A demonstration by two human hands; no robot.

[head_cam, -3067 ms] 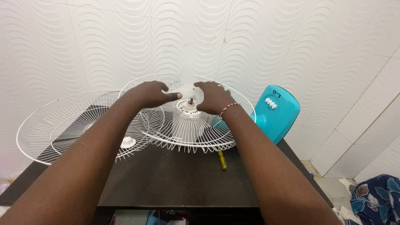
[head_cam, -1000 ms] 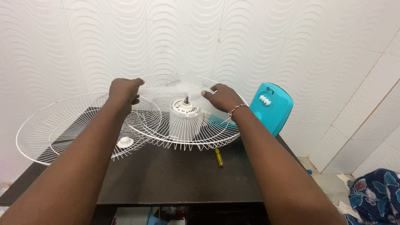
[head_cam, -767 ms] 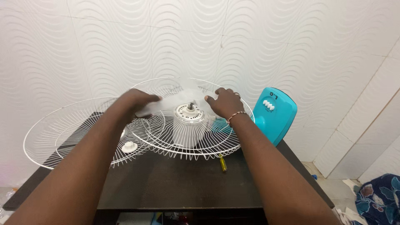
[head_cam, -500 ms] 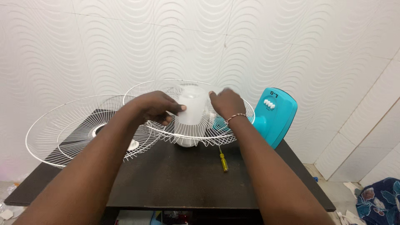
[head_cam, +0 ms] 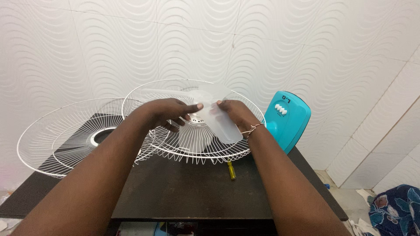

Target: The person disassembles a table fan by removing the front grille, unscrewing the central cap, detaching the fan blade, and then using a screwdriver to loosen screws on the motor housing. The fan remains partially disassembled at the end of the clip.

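While both hands meet over the middle of the fan guard, the entry reads as follows: left hand, fingers pinched on the hub of the clear fan blade; right hand, fingers closed on the same hub from the other side, one pale blade hanging down in front of the wrist. Fan blade: held just above the centre of the fan guard, inside its rim, tilted rather than level; whether it sits on the shaft cannot be told. Second guard: left of the fan guard, rims overlapping, lying dish-up on the dark table. Screwdriver: yellow handle, on the table just under the near rim of the fan guard. Turquoise fan base: right of the fan guard, touching its edge. Handling note, as a judgement: keep the hub square to the guard's centre, grip the hub and not the thin blades, and keep fingers out of the wires
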